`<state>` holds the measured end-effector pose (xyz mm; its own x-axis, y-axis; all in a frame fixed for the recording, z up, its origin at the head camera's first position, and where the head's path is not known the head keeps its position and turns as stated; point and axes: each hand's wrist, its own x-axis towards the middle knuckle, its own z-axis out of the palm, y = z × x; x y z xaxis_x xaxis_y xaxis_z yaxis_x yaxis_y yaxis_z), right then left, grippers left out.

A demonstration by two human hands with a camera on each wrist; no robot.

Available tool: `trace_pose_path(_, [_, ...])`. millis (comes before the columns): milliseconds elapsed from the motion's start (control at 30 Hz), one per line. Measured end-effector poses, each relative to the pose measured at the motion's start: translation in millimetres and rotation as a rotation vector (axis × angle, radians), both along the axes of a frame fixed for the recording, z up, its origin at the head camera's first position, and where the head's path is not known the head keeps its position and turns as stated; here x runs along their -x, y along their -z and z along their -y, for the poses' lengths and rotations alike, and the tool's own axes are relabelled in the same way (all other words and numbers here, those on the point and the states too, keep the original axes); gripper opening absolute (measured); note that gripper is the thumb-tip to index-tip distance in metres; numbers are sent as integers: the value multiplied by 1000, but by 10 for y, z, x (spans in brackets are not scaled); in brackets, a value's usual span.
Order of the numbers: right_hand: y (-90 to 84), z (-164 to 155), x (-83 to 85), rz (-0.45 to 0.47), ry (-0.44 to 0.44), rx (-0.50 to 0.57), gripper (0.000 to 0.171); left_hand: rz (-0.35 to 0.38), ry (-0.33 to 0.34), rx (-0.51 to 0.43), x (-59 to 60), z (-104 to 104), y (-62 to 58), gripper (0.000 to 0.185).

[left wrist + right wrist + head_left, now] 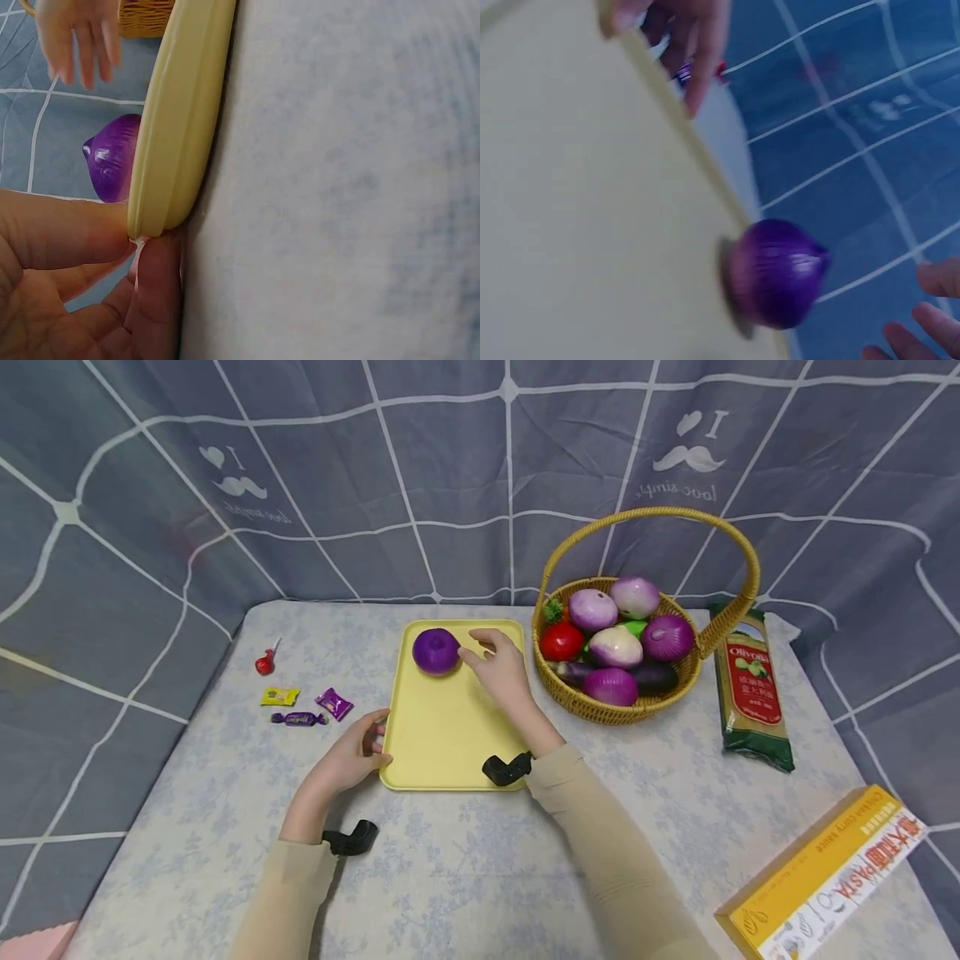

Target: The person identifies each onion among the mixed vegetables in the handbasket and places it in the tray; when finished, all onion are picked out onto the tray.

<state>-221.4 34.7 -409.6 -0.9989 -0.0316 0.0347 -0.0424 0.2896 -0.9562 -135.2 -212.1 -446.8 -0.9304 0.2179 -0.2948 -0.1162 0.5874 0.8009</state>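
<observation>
One shallow rectangular tray of pale yellow plastic [442, 739], laid on a worktop covered in pale blue-and-white floral cloth [450, 877]; its near left rim is pinched between the thumb and fingers of the left hand [348, 758]. One glossy, round, deep-purple onion [436, 652], set on the tray at its far left corner, just beside the fingertips of the right hand and beyond the left hand. Nothing is held by the right hand [498, 672], which is poised above the tray with fingers parted and slightly bent; a gap between it and the onion is shown in the right wrist view. To the right of the right hand is placed one round, tan wicker basket with a tall arched handle [618, 714], filled with purple and whitish onions [616, 647], a glossy red tomato [562, 642] and a dark purple aubergine [656, 677]. Farther right of that hand are listed one green-and-red pasta packet [752, 685] and, nearer, one long yellow-and-white cardboard box [821, 877]. To the left of the left hand are scattered one yellow-wrapped sweet [281, 696], two purple-wrapped sweets [333, 703] and one small red item with a thin stick [265, 662].
</observation>
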Motion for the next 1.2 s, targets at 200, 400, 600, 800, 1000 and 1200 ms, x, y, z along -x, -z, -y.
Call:
trace_pose_path(200, [-291, -408, -217, -64, 77, 138, 32, 2, 2, 5, 12, -1, -8, 73])
trace_pose_path(400, [-472, -865, -371, -93, 191, 167, 32, 12, 9, 10, 13, 1, 2, 73])
trace_pose_path(600, [-534, -1280, -438, -85, 327, 142, 37, 19, 13, 5, 5, 20, -9, 74])
trace_pose_path(800, [-547, -1567, -439, -50, 448, 91, 42, 21, 16, -11, 8, 9, -37, 75])
trace_pose_path(1000, [-496, -1689, -426, -4, 447, 2, 51, 27, 15, -9, 13, 2, -20, 74])
trace_pose_path(1200, [-422, -1729, -404, 64, 413, -68, 62, 17, 15, -17, 9, 14, -15, 74])
